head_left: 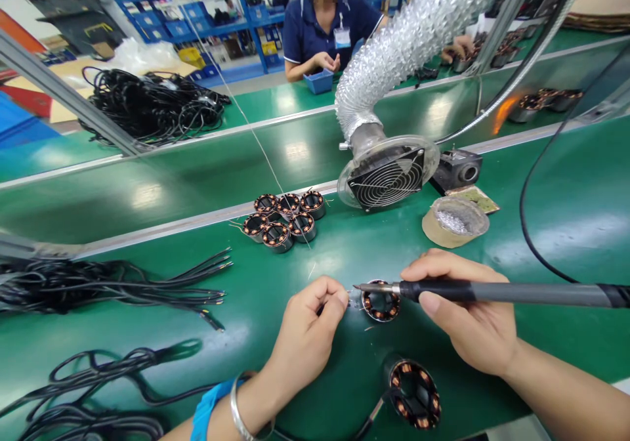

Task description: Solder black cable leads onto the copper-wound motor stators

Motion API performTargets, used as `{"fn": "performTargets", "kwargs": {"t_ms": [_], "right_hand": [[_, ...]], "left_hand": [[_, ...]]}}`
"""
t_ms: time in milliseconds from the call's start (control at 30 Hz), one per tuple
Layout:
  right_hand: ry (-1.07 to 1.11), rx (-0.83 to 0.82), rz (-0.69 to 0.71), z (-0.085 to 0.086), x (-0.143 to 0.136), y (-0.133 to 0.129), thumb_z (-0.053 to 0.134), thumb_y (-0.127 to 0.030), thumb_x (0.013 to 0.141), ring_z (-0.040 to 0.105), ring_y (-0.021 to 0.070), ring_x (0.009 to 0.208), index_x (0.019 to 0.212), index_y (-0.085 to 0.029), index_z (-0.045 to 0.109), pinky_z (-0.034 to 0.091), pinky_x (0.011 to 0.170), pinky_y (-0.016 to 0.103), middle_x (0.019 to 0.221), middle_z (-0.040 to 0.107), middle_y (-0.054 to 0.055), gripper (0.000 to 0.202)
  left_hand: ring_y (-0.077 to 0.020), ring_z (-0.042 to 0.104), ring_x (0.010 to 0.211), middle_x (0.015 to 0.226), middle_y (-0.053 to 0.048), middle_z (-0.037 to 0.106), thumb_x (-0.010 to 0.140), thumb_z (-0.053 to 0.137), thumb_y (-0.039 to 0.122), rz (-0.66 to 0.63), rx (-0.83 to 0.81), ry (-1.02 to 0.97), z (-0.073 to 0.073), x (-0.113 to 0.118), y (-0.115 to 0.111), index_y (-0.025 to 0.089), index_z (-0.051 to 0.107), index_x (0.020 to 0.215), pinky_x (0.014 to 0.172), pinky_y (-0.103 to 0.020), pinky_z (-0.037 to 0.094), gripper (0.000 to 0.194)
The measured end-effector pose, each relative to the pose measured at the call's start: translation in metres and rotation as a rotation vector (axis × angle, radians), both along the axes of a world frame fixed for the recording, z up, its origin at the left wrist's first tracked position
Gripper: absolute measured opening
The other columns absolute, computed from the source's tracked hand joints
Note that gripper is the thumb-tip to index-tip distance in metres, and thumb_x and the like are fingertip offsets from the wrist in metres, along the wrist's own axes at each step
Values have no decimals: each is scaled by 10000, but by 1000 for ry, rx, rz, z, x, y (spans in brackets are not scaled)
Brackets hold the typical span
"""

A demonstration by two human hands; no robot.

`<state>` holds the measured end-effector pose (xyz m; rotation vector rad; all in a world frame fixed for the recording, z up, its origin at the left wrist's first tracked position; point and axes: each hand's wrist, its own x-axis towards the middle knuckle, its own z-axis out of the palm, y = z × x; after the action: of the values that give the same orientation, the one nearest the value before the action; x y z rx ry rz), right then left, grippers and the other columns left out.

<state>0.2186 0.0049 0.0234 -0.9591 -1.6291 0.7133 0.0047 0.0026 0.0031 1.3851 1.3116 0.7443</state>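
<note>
My right hand (467, 310) grips a soldering iron (492, 293) by its dark handle, tip pointing left. The tip reaches over the rim of a copper-wound stator (381, 313) lying on the green bench. Just left of that stator, my left hand (315, 323) is closed in a pinch on thin wires, close to the iron's tip. A dark piece shows between its fingers, mostly hidden. Below, another stator (416, 395) lies tilted with a black cable (371, 421) joined to it.
Several stators (277, 236) are grouped behind my hands. A fume fan (388, 178) on a foil duct (394, 60) hangs over the bench beside a round tub (455, 223). Black cables (98, 283) lie at left. Opposite, a person (327, 41) holds a blue bin (319, 81).
</note>
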Motion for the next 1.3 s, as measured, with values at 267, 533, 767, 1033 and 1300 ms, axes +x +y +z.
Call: {"fn": "performTargets", "kwargs": {"t_ms": [267, 533, 767, 1033, 1300], "right_hand": [[9, -11, -3, 0, 2, -1, 578, -150, 823, 603, 168, 653, 929, -228, 664, 458, 546, 271, 753, 659, 12, 157], [6, -9, 6, 0, -1, -1, 580, -159, 823, 599, 167, 628, 918, -212, 666, 459, 529, 274, 741, 660, 17, 138], [-59, 87, 26, 9, -7, -1, 555, -139, 795, 564, 148, 540, 904, -196, 662, 452, 481, 275, 696, 669, 16, 163], [-117, 248, 40, 9, -13, -10, 524, -107, 750, 471, 145, 467, 950, -180, 656, 361, 450, 301, 605, 582, 18, 251], [-115, 326, 87, 5, -15, -8, 522, -77, 722, 453, 146, 443, 989, -164, 648, 335, 443, 304, 578, 532, 1, 309]], "left_hand": [[-114, 384, 604, 633, 54, 426, 940, 477, 330, -6, 13, -1, -1, -1, -2, 194, 524, 731, 566, -231, 296, 254], [-117, 379, 598, 628, 51, 421, 944, 483, 356, -3, 17, 5, -1, 1, -3, 193, 528, 738, 556, -233, 290, 267], [-117, 369, 579, 615, 51, 417, 947, 481, 394, -5, 9, 17, 0, 1, -4, 193, 538, 740, 538, -231, 282, 293], [-124, 371, 616, 639, 47, 418, 945, 479, 374, -2, -16, -20, -1, 1, -4, 195, 532, 752, 572, -236, 296, 269], [-125, 376, 618, 645, 46, 423, 941, 476, 371, -6, -21, -7, 1, 2, -4, 196, 525, 750, 575, -235, 301, 264]]}}
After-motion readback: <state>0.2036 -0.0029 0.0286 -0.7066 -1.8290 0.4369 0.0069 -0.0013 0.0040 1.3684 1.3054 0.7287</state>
